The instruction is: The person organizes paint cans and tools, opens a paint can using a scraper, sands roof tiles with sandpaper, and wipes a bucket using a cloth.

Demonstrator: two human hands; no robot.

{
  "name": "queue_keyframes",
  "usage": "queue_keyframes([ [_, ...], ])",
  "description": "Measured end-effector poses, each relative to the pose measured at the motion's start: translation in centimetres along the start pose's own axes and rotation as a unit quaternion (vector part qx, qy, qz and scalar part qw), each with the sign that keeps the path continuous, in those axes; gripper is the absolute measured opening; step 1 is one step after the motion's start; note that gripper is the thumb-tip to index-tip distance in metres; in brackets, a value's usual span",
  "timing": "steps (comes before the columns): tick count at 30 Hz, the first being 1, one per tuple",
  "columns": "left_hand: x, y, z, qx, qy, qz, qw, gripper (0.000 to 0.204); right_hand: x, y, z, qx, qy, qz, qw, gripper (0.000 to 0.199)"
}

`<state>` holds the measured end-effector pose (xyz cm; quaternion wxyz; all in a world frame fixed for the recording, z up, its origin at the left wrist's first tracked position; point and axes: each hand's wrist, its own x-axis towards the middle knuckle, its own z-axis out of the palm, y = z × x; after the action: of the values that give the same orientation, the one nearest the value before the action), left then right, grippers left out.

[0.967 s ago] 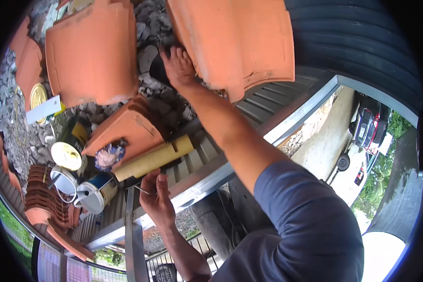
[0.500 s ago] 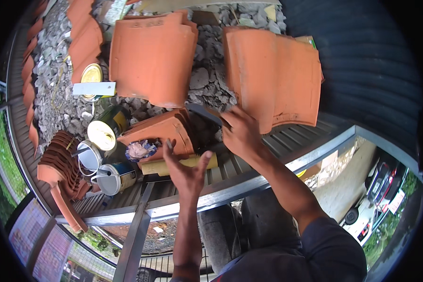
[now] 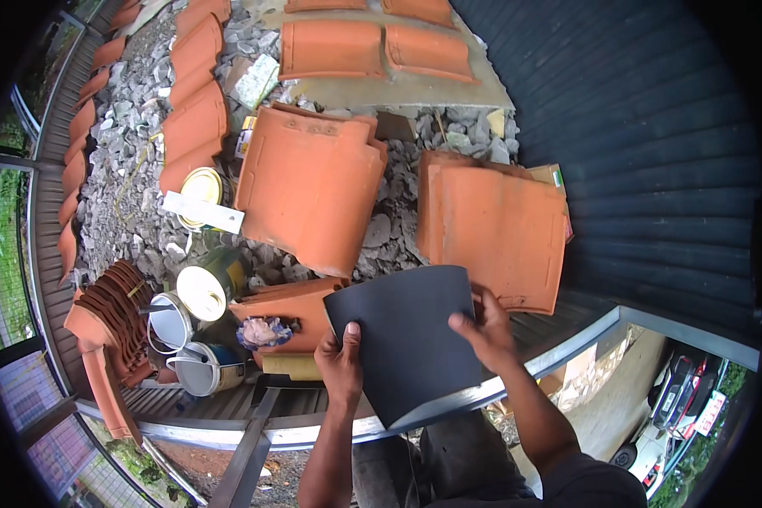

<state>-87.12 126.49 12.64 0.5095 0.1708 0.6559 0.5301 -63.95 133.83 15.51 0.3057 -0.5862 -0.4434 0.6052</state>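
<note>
I hold a dark grey curved sheet (image 3: 406,339), about the size of a roof tile, in front of me with both hands. My left hand (image 3: 341,366) grips its left edge, thumb on top. My right hand (image 3: 483,328) grips its right edge, fingers curled over the face. The sheet hangs above a metal roof edge (image 3: 559,360). Just beyond it lie two large orange clay roof tiles: one (image 3: 313,186) at centre and one (image 3: 499,229) to the right, both on grey rubble.
Paint cans (image 3: 203,292) and pots (image 3: 199,366) stand at the left beside a stack of small ridge tiles (image 3: 114,309). A row of curved tiles (image 3: 195,118) runs up the left. More tiles (image 3: 372,46) lie on a slab at the top. Dark corrugated roofing (image 3: 635,152) fills the right.
The right hand left the right tile's edge and came back with the dark sheet. The left hand, empty and raised before, now grips the sheet too. The view has tilted upward.
</note>
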Motion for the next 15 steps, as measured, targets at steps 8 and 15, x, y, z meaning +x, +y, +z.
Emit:
queue_keyframes([
  [8,3.1,1.0,-2.6,0.041,0.047,-0.025,0.998,0.051,0.7,-1.2,1.5,0.123,-0.108,-0.046,0.985,0.099],
  [15,5.7,1.2,-4.8,-0.019,0.115,-0.031,0.993,0.03,4.2,-4.3,0.8,-0.031,-0.257,-0.039,0.965,0.057],
])
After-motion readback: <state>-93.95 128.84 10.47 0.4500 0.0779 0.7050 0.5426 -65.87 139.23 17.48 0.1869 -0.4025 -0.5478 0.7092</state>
